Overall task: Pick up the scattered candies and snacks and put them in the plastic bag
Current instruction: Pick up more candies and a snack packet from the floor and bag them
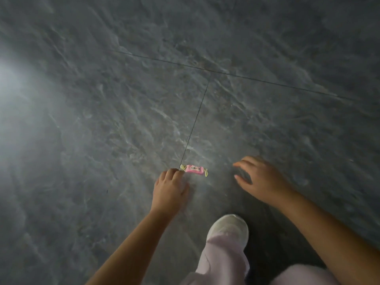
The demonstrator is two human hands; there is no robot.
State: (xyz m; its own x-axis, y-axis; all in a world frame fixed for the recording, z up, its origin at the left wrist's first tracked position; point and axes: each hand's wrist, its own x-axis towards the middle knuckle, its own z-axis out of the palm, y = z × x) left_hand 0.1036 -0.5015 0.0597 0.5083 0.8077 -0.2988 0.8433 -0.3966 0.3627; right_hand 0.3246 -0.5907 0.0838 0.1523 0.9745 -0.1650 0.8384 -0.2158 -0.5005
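Note:
A small pink wrapped candy (194,169) with yellowish twisted ends lies on the dark grey tiled floor (123,120). My left hand (169,190) hovers just below and left of it, fingers curled, fingertips close to the candy's left end; whether they touch it I cannot tell. My right hand (261,179) is spread open to the right of the candy, a short gap away, holding nothing. No plastic bag is in view.
My foot in a pale shoe (229,227) and light pink trouser legs (224,262) stand below the candy. Tile seams (195,124) run across the floor. A bright glare (12,83) falls at the left edge.

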